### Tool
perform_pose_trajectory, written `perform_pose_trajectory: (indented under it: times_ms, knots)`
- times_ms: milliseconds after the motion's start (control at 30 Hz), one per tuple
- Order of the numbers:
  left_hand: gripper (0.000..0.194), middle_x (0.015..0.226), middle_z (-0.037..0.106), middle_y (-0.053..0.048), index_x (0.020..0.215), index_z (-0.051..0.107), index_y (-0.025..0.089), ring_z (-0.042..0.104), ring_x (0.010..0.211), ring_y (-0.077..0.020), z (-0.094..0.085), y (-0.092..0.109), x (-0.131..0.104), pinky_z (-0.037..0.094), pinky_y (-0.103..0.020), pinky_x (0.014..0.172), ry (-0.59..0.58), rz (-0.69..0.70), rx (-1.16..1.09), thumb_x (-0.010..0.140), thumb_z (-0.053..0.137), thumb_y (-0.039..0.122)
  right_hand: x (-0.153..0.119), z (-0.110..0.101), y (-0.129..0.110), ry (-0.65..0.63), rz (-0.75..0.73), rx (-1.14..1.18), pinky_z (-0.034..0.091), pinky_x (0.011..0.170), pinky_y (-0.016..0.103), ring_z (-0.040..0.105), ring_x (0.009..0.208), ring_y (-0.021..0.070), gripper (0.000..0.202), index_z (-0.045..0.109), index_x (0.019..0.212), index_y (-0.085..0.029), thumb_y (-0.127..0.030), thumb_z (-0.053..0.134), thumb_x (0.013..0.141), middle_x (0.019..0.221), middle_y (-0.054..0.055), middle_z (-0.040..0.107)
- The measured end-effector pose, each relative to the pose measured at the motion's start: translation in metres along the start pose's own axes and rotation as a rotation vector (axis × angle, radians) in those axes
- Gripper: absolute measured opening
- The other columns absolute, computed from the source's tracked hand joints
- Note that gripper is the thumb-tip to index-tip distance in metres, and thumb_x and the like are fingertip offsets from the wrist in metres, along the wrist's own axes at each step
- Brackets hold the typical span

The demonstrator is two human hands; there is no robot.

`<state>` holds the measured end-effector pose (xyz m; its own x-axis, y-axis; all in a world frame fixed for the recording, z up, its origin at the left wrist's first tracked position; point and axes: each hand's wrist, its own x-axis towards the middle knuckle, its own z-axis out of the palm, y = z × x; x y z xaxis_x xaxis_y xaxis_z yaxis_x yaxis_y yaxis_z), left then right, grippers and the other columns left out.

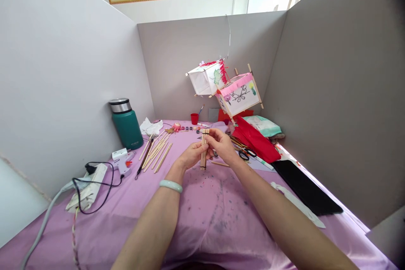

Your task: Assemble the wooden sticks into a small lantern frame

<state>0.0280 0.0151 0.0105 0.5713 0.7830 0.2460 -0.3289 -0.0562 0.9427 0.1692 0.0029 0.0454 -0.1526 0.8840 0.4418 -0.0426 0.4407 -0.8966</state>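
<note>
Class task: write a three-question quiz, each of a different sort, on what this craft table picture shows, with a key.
1. True or false: both hands hold the bundle of wooden sticks upright.
2. Which wrist wears the pale green bangle: left or right?
3. What stands nearest the left wall? A) green flask B) scissors C) red cup

Key: 1 true, the left hand and right hand both grip it. 2 left. 3 A.

Pale wooden sticks [203, 149], speckled lilac cloth [202, 215]
</note>
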Motion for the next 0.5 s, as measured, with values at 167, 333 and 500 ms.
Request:
perform_pose_trajectory:
  times_ms: [167, 333, 500]
  knots:
    - [0.043, 0.068, 0.063, -0.007, 0.072, 0.065, 0.008, 0.056, 0.06, -0.0127, 0.002, 0.0, 0.002, 0.045, -0.028, 0.065, 0.002, -0.022, 0.0, 0.072, 0.071, 0.051, -0.003, 0.001, 0.0, -0.102, 0.052, -0.004, 0.039, 0.034, 0.021, 0.05, 0.037, 0.0103, 0.033, 0.06, 0.093, -0.017, -0.046, 0.062, 0.076, 0.052, -0.006, 0.053]
    - [0.042, 0.072, 0.066, -0.009, 0.075, 0.067, 0.009, 0.062, 0.07, -0.0181, -0.001, 0.005, -0.004, 0.047, -0.033, 0.073, 0.029, -0.125, 0.185, 0.071, 0.071, 0.05, -0.003, 0.0, 0.003, -0.108, 0.078, -0.084, 0.036, 0.037, 0.022, 0.046, 0.038, 0.0104, 0.03, 0.064, 0.084, -0.016, -0.044, 0.058, 0.078, 0.049, -0.005, 0.051]
    - [0.025, 0.091, 0.068, -0.008, 0.089, 0.068, 0.014, 0.061, 0.088, -0.0204, 0.002, 0.03, -0.019, 0.045, -0.036, 0.084, 0.263, -0.079, 0.392, 0.065, 0.072, 0.016, 0.0, -0.002, 0.004, -0.059, -0.033, -0.178, 0.044, 0.063, 0.025, 0.056, 0.069, 0.014, 0.023, 0.068, 0.078, -0.015, -0.037, 0.059, 0.078, 0.073, 0.001, 0.065]
